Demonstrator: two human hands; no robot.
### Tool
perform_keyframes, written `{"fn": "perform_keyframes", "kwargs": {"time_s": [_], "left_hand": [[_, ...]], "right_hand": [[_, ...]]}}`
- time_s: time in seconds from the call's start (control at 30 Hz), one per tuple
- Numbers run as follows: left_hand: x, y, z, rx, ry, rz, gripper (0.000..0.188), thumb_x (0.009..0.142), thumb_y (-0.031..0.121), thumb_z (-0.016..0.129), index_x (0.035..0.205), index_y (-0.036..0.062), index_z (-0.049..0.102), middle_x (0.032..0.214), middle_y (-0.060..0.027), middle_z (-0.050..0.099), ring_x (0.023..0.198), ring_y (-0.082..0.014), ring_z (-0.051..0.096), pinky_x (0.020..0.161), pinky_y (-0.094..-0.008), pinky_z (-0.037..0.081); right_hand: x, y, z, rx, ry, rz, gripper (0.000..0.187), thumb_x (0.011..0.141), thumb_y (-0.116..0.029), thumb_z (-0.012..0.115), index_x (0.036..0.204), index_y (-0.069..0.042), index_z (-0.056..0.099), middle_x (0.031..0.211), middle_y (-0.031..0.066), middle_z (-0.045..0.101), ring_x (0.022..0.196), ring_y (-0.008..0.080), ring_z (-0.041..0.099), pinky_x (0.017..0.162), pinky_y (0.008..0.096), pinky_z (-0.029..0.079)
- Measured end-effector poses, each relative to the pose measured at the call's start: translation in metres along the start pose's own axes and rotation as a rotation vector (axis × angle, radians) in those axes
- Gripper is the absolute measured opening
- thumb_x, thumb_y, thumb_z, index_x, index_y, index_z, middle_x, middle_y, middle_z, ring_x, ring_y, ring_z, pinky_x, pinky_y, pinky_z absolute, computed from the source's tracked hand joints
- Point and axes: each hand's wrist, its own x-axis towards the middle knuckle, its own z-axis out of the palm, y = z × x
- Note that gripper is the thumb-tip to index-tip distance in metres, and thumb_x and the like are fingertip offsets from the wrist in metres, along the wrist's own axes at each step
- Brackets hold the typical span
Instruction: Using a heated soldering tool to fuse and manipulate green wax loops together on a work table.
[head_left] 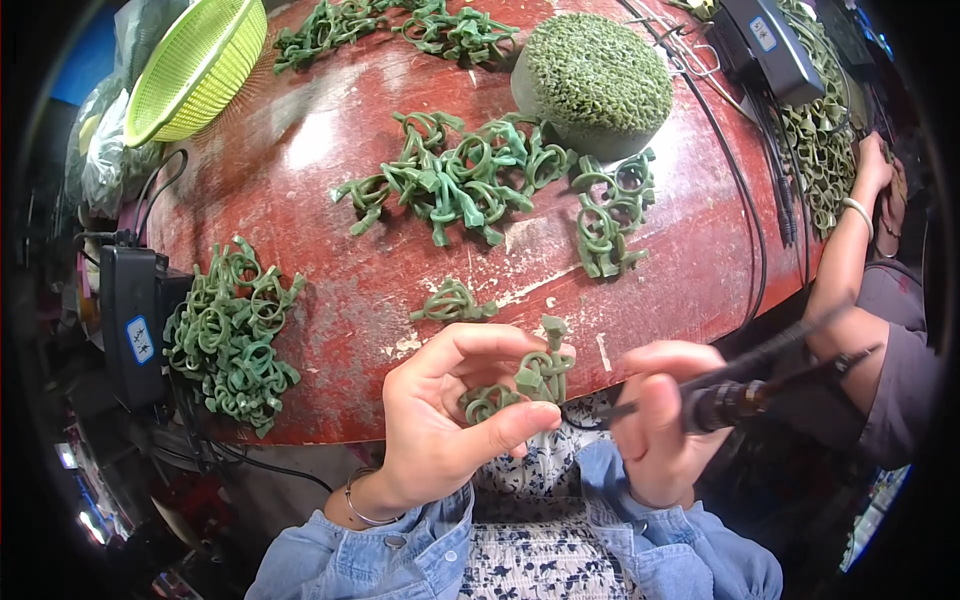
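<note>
Black handheld tool (725, 405) in right hand (660, 430): blurred; tip indistinct, type undetermined. Green ring pieces (545, 380) in left hand (430, 415): partly occluded by thumb, count unclear. Yellow-green mesh basket (195, 75): cropped at upper edge. Co-worker's torso (895, 340): partly lost in dark rim. Label (139, 340) on left-hand black box (122, 280): marks too small to read.
</note>
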Motion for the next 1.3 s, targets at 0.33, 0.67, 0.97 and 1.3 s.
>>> {"fn": "perform_keyframes", "kwargs": {"time_s": [0.33,0.67,0.97,1.3], "left_hand": [[0.0,0.001,-0.006,0.053,0.073,0.092,0.037,0.072,-0.006,0.064,0.104,-0.0039,0.046,0.102,-0.0178,0.057,0.08,-0.0134,0.059,0.053,-0.0208,0.052],[0.001,0.001,-0.007,0.088,0.14,0.161,0.037,0.072,-0.009,0.062,0.104,-0.0022,0.044,0.107,-0.02,0.053,0.082,-0.0155,0.058,0.053,-0.0233,0.053],[0.005,0.0,0.001,0.146,0.281,0.191,0.037,0.075,0.006,0.063,0.104,-0.0028,0.042,0.101,-0.0269,0.053,0.064,-0.0109,0.056,0.042,-0.0183,0.049],[0.004,-0.003,-0.004,0.14,0.265,0.229,0.04,0.075,0.009,0.065,0.105,-0.004,0.042,0.102,-0.0281,0.052,0.066,-0.0129,0.057,0.041,-0.0182,0.048]], "right_hand": [[0.013,0.005,-0.005,-0.439,0.021,-0.338,0.023,0.069,0.002,0.063,0.085,-0.001,0.047,0.087,0.0113,0.044,0.072,0.0161,0.05,0.061,0.025,0.042],[0.01,0.026,-0.025,-0.823,-0.152,-0.626,0.042,0.058,-0.016,0.078,0.09,0.003,0.058,0.07,0.0124,0.06,0.052,0.0201,0.054,0.045,0.0262,0.043],[0.014,0.031,-0.026,-0.905,-0.189,-0.705,0.043,0.058,-0.019,0.079,0.09,0.002,0.059,0.066,0.0094,0.056,0.047,0.0163,0.053,0.041,0.0247,0.043],[0.014,0.03,-0.023,-0.912,-0.19,-0.702,0.042,0.058,-0.017,0.079,0.089,0.002,0.059,0.063,0.008,0.054,0.046,0.0154,0.051,0.039,0.0241,0.041]]}}
